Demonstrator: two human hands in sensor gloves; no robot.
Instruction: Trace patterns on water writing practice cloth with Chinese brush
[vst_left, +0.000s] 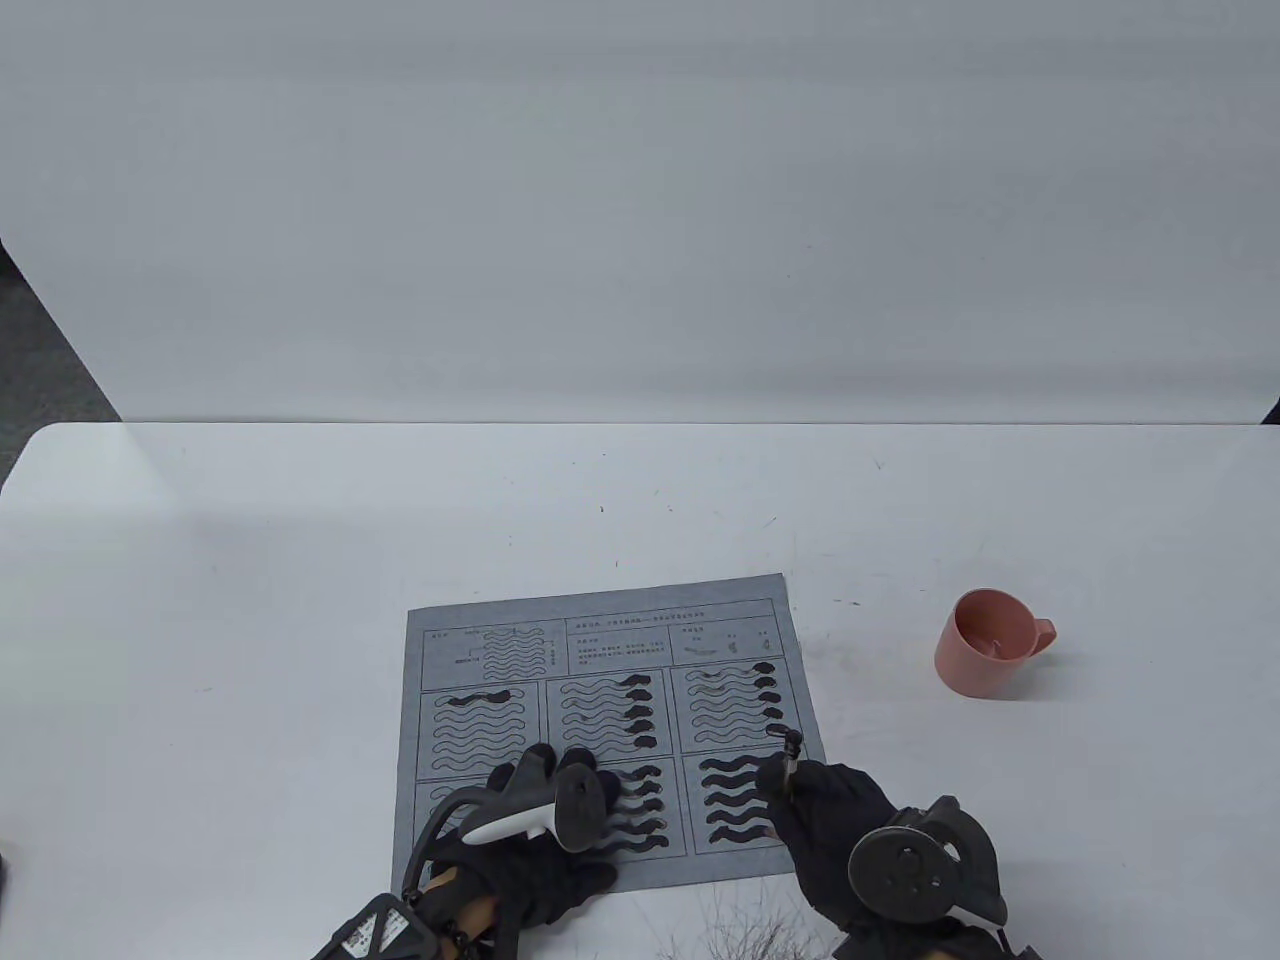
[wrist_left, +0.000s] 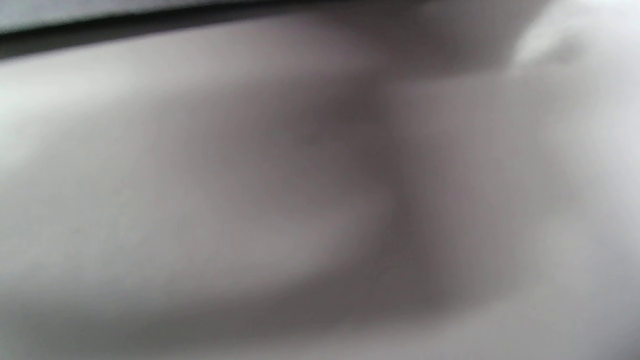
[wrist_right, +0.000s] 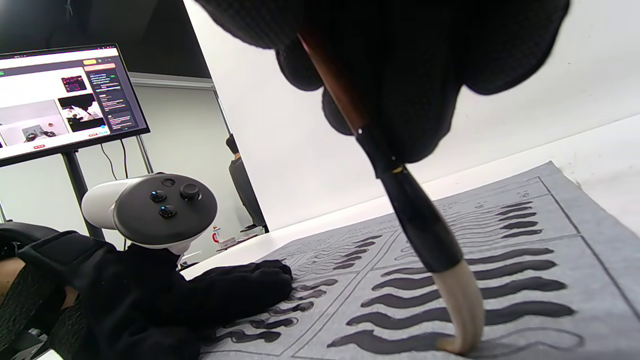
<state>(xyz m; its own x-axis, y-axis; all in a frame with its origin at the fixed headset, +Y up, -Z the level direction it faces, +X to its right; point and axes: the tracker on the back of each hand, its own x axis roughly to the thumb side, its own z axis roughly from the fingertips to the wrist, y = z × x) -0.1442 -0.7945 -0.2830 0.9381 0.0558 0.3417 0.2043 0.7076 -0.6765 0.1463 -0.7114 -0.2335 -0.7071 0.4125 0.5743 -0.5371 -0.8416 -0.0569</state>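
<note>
A grey water writing cloth (vst_left: 600, 640) printed with wavy-line panels lies at the table's front middle. My right hand (vst_left: 825, 800) grips a Chinese brush (vst_left: 790, 755) upright over the bottom right panel. Its pale tip (wrist_right: 462, 312) bends on the cloth (wrist_right: 575, 230), on the lowest wave of that panel, where dark wet strokes (wrist_right: 450, 287) fill the upper lines. My left hand (vst_left: 550, 800) lies flat on the bottom middle panel, fingers (wrist_right: 260, 282) straight, pressing the cloth down. The left wrist view is a grey blur.
A pink cup (vst_left: 985, 642) stands on the white table (vst_left: 250, 600) to the right of the cloth. A white wall panel rises behind the table. In the right wrist view a monitor (wrist_right: 65, 100) on a stand and a standing person (wrist_right: 242, 180) are off to the left.
</note>
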